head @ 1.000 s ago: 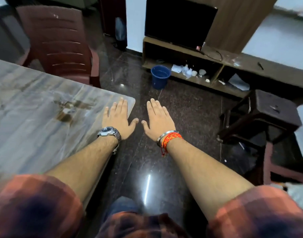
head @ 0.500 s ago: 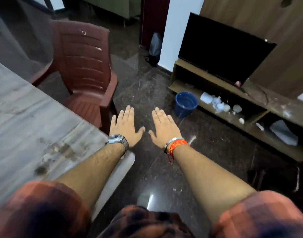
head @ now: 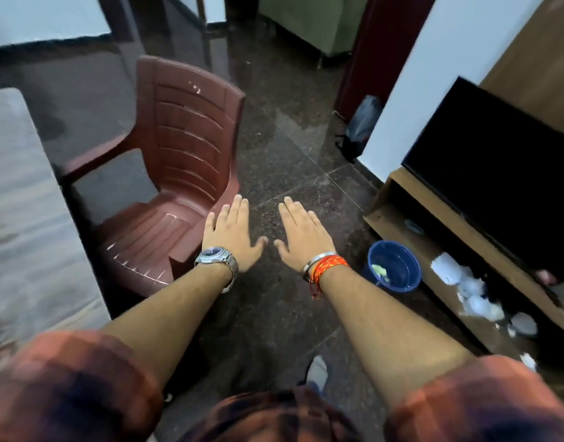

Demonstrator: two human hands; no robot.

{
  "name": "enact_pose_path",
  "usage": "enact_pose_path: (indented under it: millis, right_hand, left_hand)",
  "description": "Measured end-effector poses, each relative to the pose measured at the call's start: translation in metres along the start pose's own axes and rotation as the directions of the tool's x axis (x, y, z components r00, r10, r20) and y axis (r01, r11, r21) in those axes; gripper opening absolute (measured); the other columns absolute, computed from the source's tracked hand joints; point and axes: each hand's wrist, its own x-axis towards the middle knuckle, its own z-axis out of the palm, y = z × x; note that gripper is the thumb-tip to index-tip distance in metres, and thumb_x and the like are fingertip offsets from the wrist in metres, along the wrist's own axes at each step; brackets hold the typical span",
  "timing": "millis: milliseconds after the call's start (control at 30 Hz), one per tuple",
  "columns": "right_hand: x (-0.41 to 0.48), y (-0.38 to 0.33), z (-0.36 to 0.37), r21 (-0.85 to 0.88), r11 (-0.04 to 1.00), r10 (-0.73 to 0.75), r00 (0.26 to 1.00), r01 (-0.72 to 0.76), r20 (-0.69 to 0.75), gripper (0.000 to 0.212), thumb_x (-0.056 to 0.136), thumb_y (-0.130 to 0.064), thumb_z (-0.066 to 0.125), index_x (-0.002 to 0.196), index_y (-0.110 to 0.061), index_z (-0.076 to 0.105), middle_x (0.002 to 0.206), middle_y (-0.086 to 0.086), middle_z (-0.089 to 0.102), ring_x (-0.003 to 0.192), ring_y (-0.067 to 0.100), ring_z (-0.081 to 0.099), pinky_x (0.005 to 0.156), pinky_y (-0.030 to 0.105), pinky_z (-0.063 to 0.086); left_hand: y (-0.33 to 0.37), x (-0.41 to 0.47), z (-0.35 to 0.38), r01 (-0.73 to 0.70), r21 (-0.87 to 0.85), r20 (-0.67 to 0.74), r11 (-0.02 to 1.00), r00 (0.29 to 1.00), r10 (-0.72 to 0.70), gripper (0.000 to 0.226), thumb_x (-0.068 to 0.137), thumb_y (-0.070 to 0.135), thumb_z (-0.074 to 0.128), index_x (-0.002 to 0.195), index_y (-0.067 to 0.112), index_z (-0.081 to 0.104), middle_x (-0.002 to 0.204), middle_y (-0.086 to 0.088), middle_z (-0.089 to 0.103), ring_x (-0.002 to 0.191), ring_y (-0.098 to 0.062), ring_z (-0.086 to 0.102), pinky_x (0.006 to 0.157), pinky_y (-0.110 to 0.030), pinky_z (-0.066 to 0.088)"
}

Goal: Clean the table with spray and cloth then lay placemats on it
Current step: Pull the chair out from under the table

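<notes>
Two hands: both flat, palms down, fingers spread and empty, thumbs nearly meeting over the dark speckled stone floor (head: 284, 148).
Left hand (head: 231, 237): at 11 o'clock of centre, silver wristwatch (head: 215, 256) on the wrist, fingers aimed toward 12, just beside the seat edge of the maroon plastic armchair (head: 178, 173).
Right hand (head: 301, 239): at 1 o'clock, orange thread band and metal bangle (head: 325, 266) on the wrist, holding nothing.
Grey marble-patterned table (head: 22, 224): at 9 o'clock, only its near corner strip in frame, long axis running from 6 toward 12, edge next to the armchair.
Blue round plastic bucket (head: 394, 266): at 3 o'clock, on the floor beside the low wooden TV shelf (head: 402, 218).
Black flat television (head: 504, 173): at 2 o'clock, atop the shelf.
Spray, cloth, placemats: none seen.
</notes>
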Motion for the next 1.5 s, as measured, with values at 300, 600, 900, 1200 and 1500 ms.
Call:
enact_pose_path:
  millis: [300,600,900,1200,1500]
  right_hand:
    - [0.164,0.098,-0.033,-0.010,0.954,-0.299,0.954,0.299,0.027,0.078,0.088,-0.033,0.057,0.150,-0.009,0.018,0.160,0.009,0.010,0.145,0.026,0.015,0.117,0.042,0.018]
    - [0.344,0.113,-0.039,-0.103,0.839,-0.533,0.845,0.534,0.038,0.082,0.086,-0.029,0.061,0.151,-0.011,0.015,0.160,0.007,0.009,0.146,0.023,0.014,0.118,0.040,0.016]
    - [0.548,0.104,-0.053,-0.174,0.653,-0.713,0.675,0.737,0.190,0.089,0.083,-0.024,0.063,0.152,-0.015,0.008,0.161,0.002,0.001,0.147,0.020,0.010,0.118,0.040,0.015]
    - [0.684,0.031,-0.015,-0.244,0.073,-0.965,0.130,0.967,0.226,0.063,0.098,-0.024,0.039,0.152,-0.016,0.009,0.161,0.000,-0.001,0.147,0.021,0.011,0.116,0.041,0.015]
    - [0.731,-0.005,-0.002,-0.077,-0.351,-0.891,-0.307,0.933,0.333,0.093,0.079,-0.029,0.063,0.152,-0.017,0.007,0.161,0.000,-0.001,0.147,0.019,0.006,0.119,0.040,0.011]
  left_hand:
    - [0.047,0.126,-0.017,0.392,-0.105,0.022,0.914,0.920,-0.392,0.096,0.087,0.064,0.044,0.156,0.013,0.001,0.164,-0.001,-0.002,0.149,-0.024,0.013,0.119,-0.047,0.010]
    - [0.044,0.288,-0.020,0.482,-0.174,-0.082,0.859,0.862,-0.501,0.096,0.085,0.057,0.052,0.155,0.010,0.005,0.164,-0.006,0.005,0.146,-0.024,0.020,0.118,-0.048,0.015]
    - [0.005,0.455,-0.054,0.649,-0.275,0.024,0.710,0.743,-0.669,0.106,0.078,0.058,0.056,0.154,0.006,0.003,0.163,-0.011,0.009,0.144,-0.027,0.027,0.117,-0.047,0.019]
    - [-0.019,0.551,-0.043,0.865,-0.355,0.083,0.354,0.406,-0.910,0.105,0.075,0.046,0.058,0.154,0.003,0.003,0.161,-0.016,0.010,0.141,-0.028,0.035,0.115,-0.044,0.025]
    - [-0.022,0.587,-0.041,0.876,-0.433,0.223,-0.210,-0.122,-0.967,0.099,0.083,0.036,0.062,0.154,0.010,-0.002,0.163,-0.010,0.005,0.134,-0.033,0.041,0.108,-0.045,0.033]
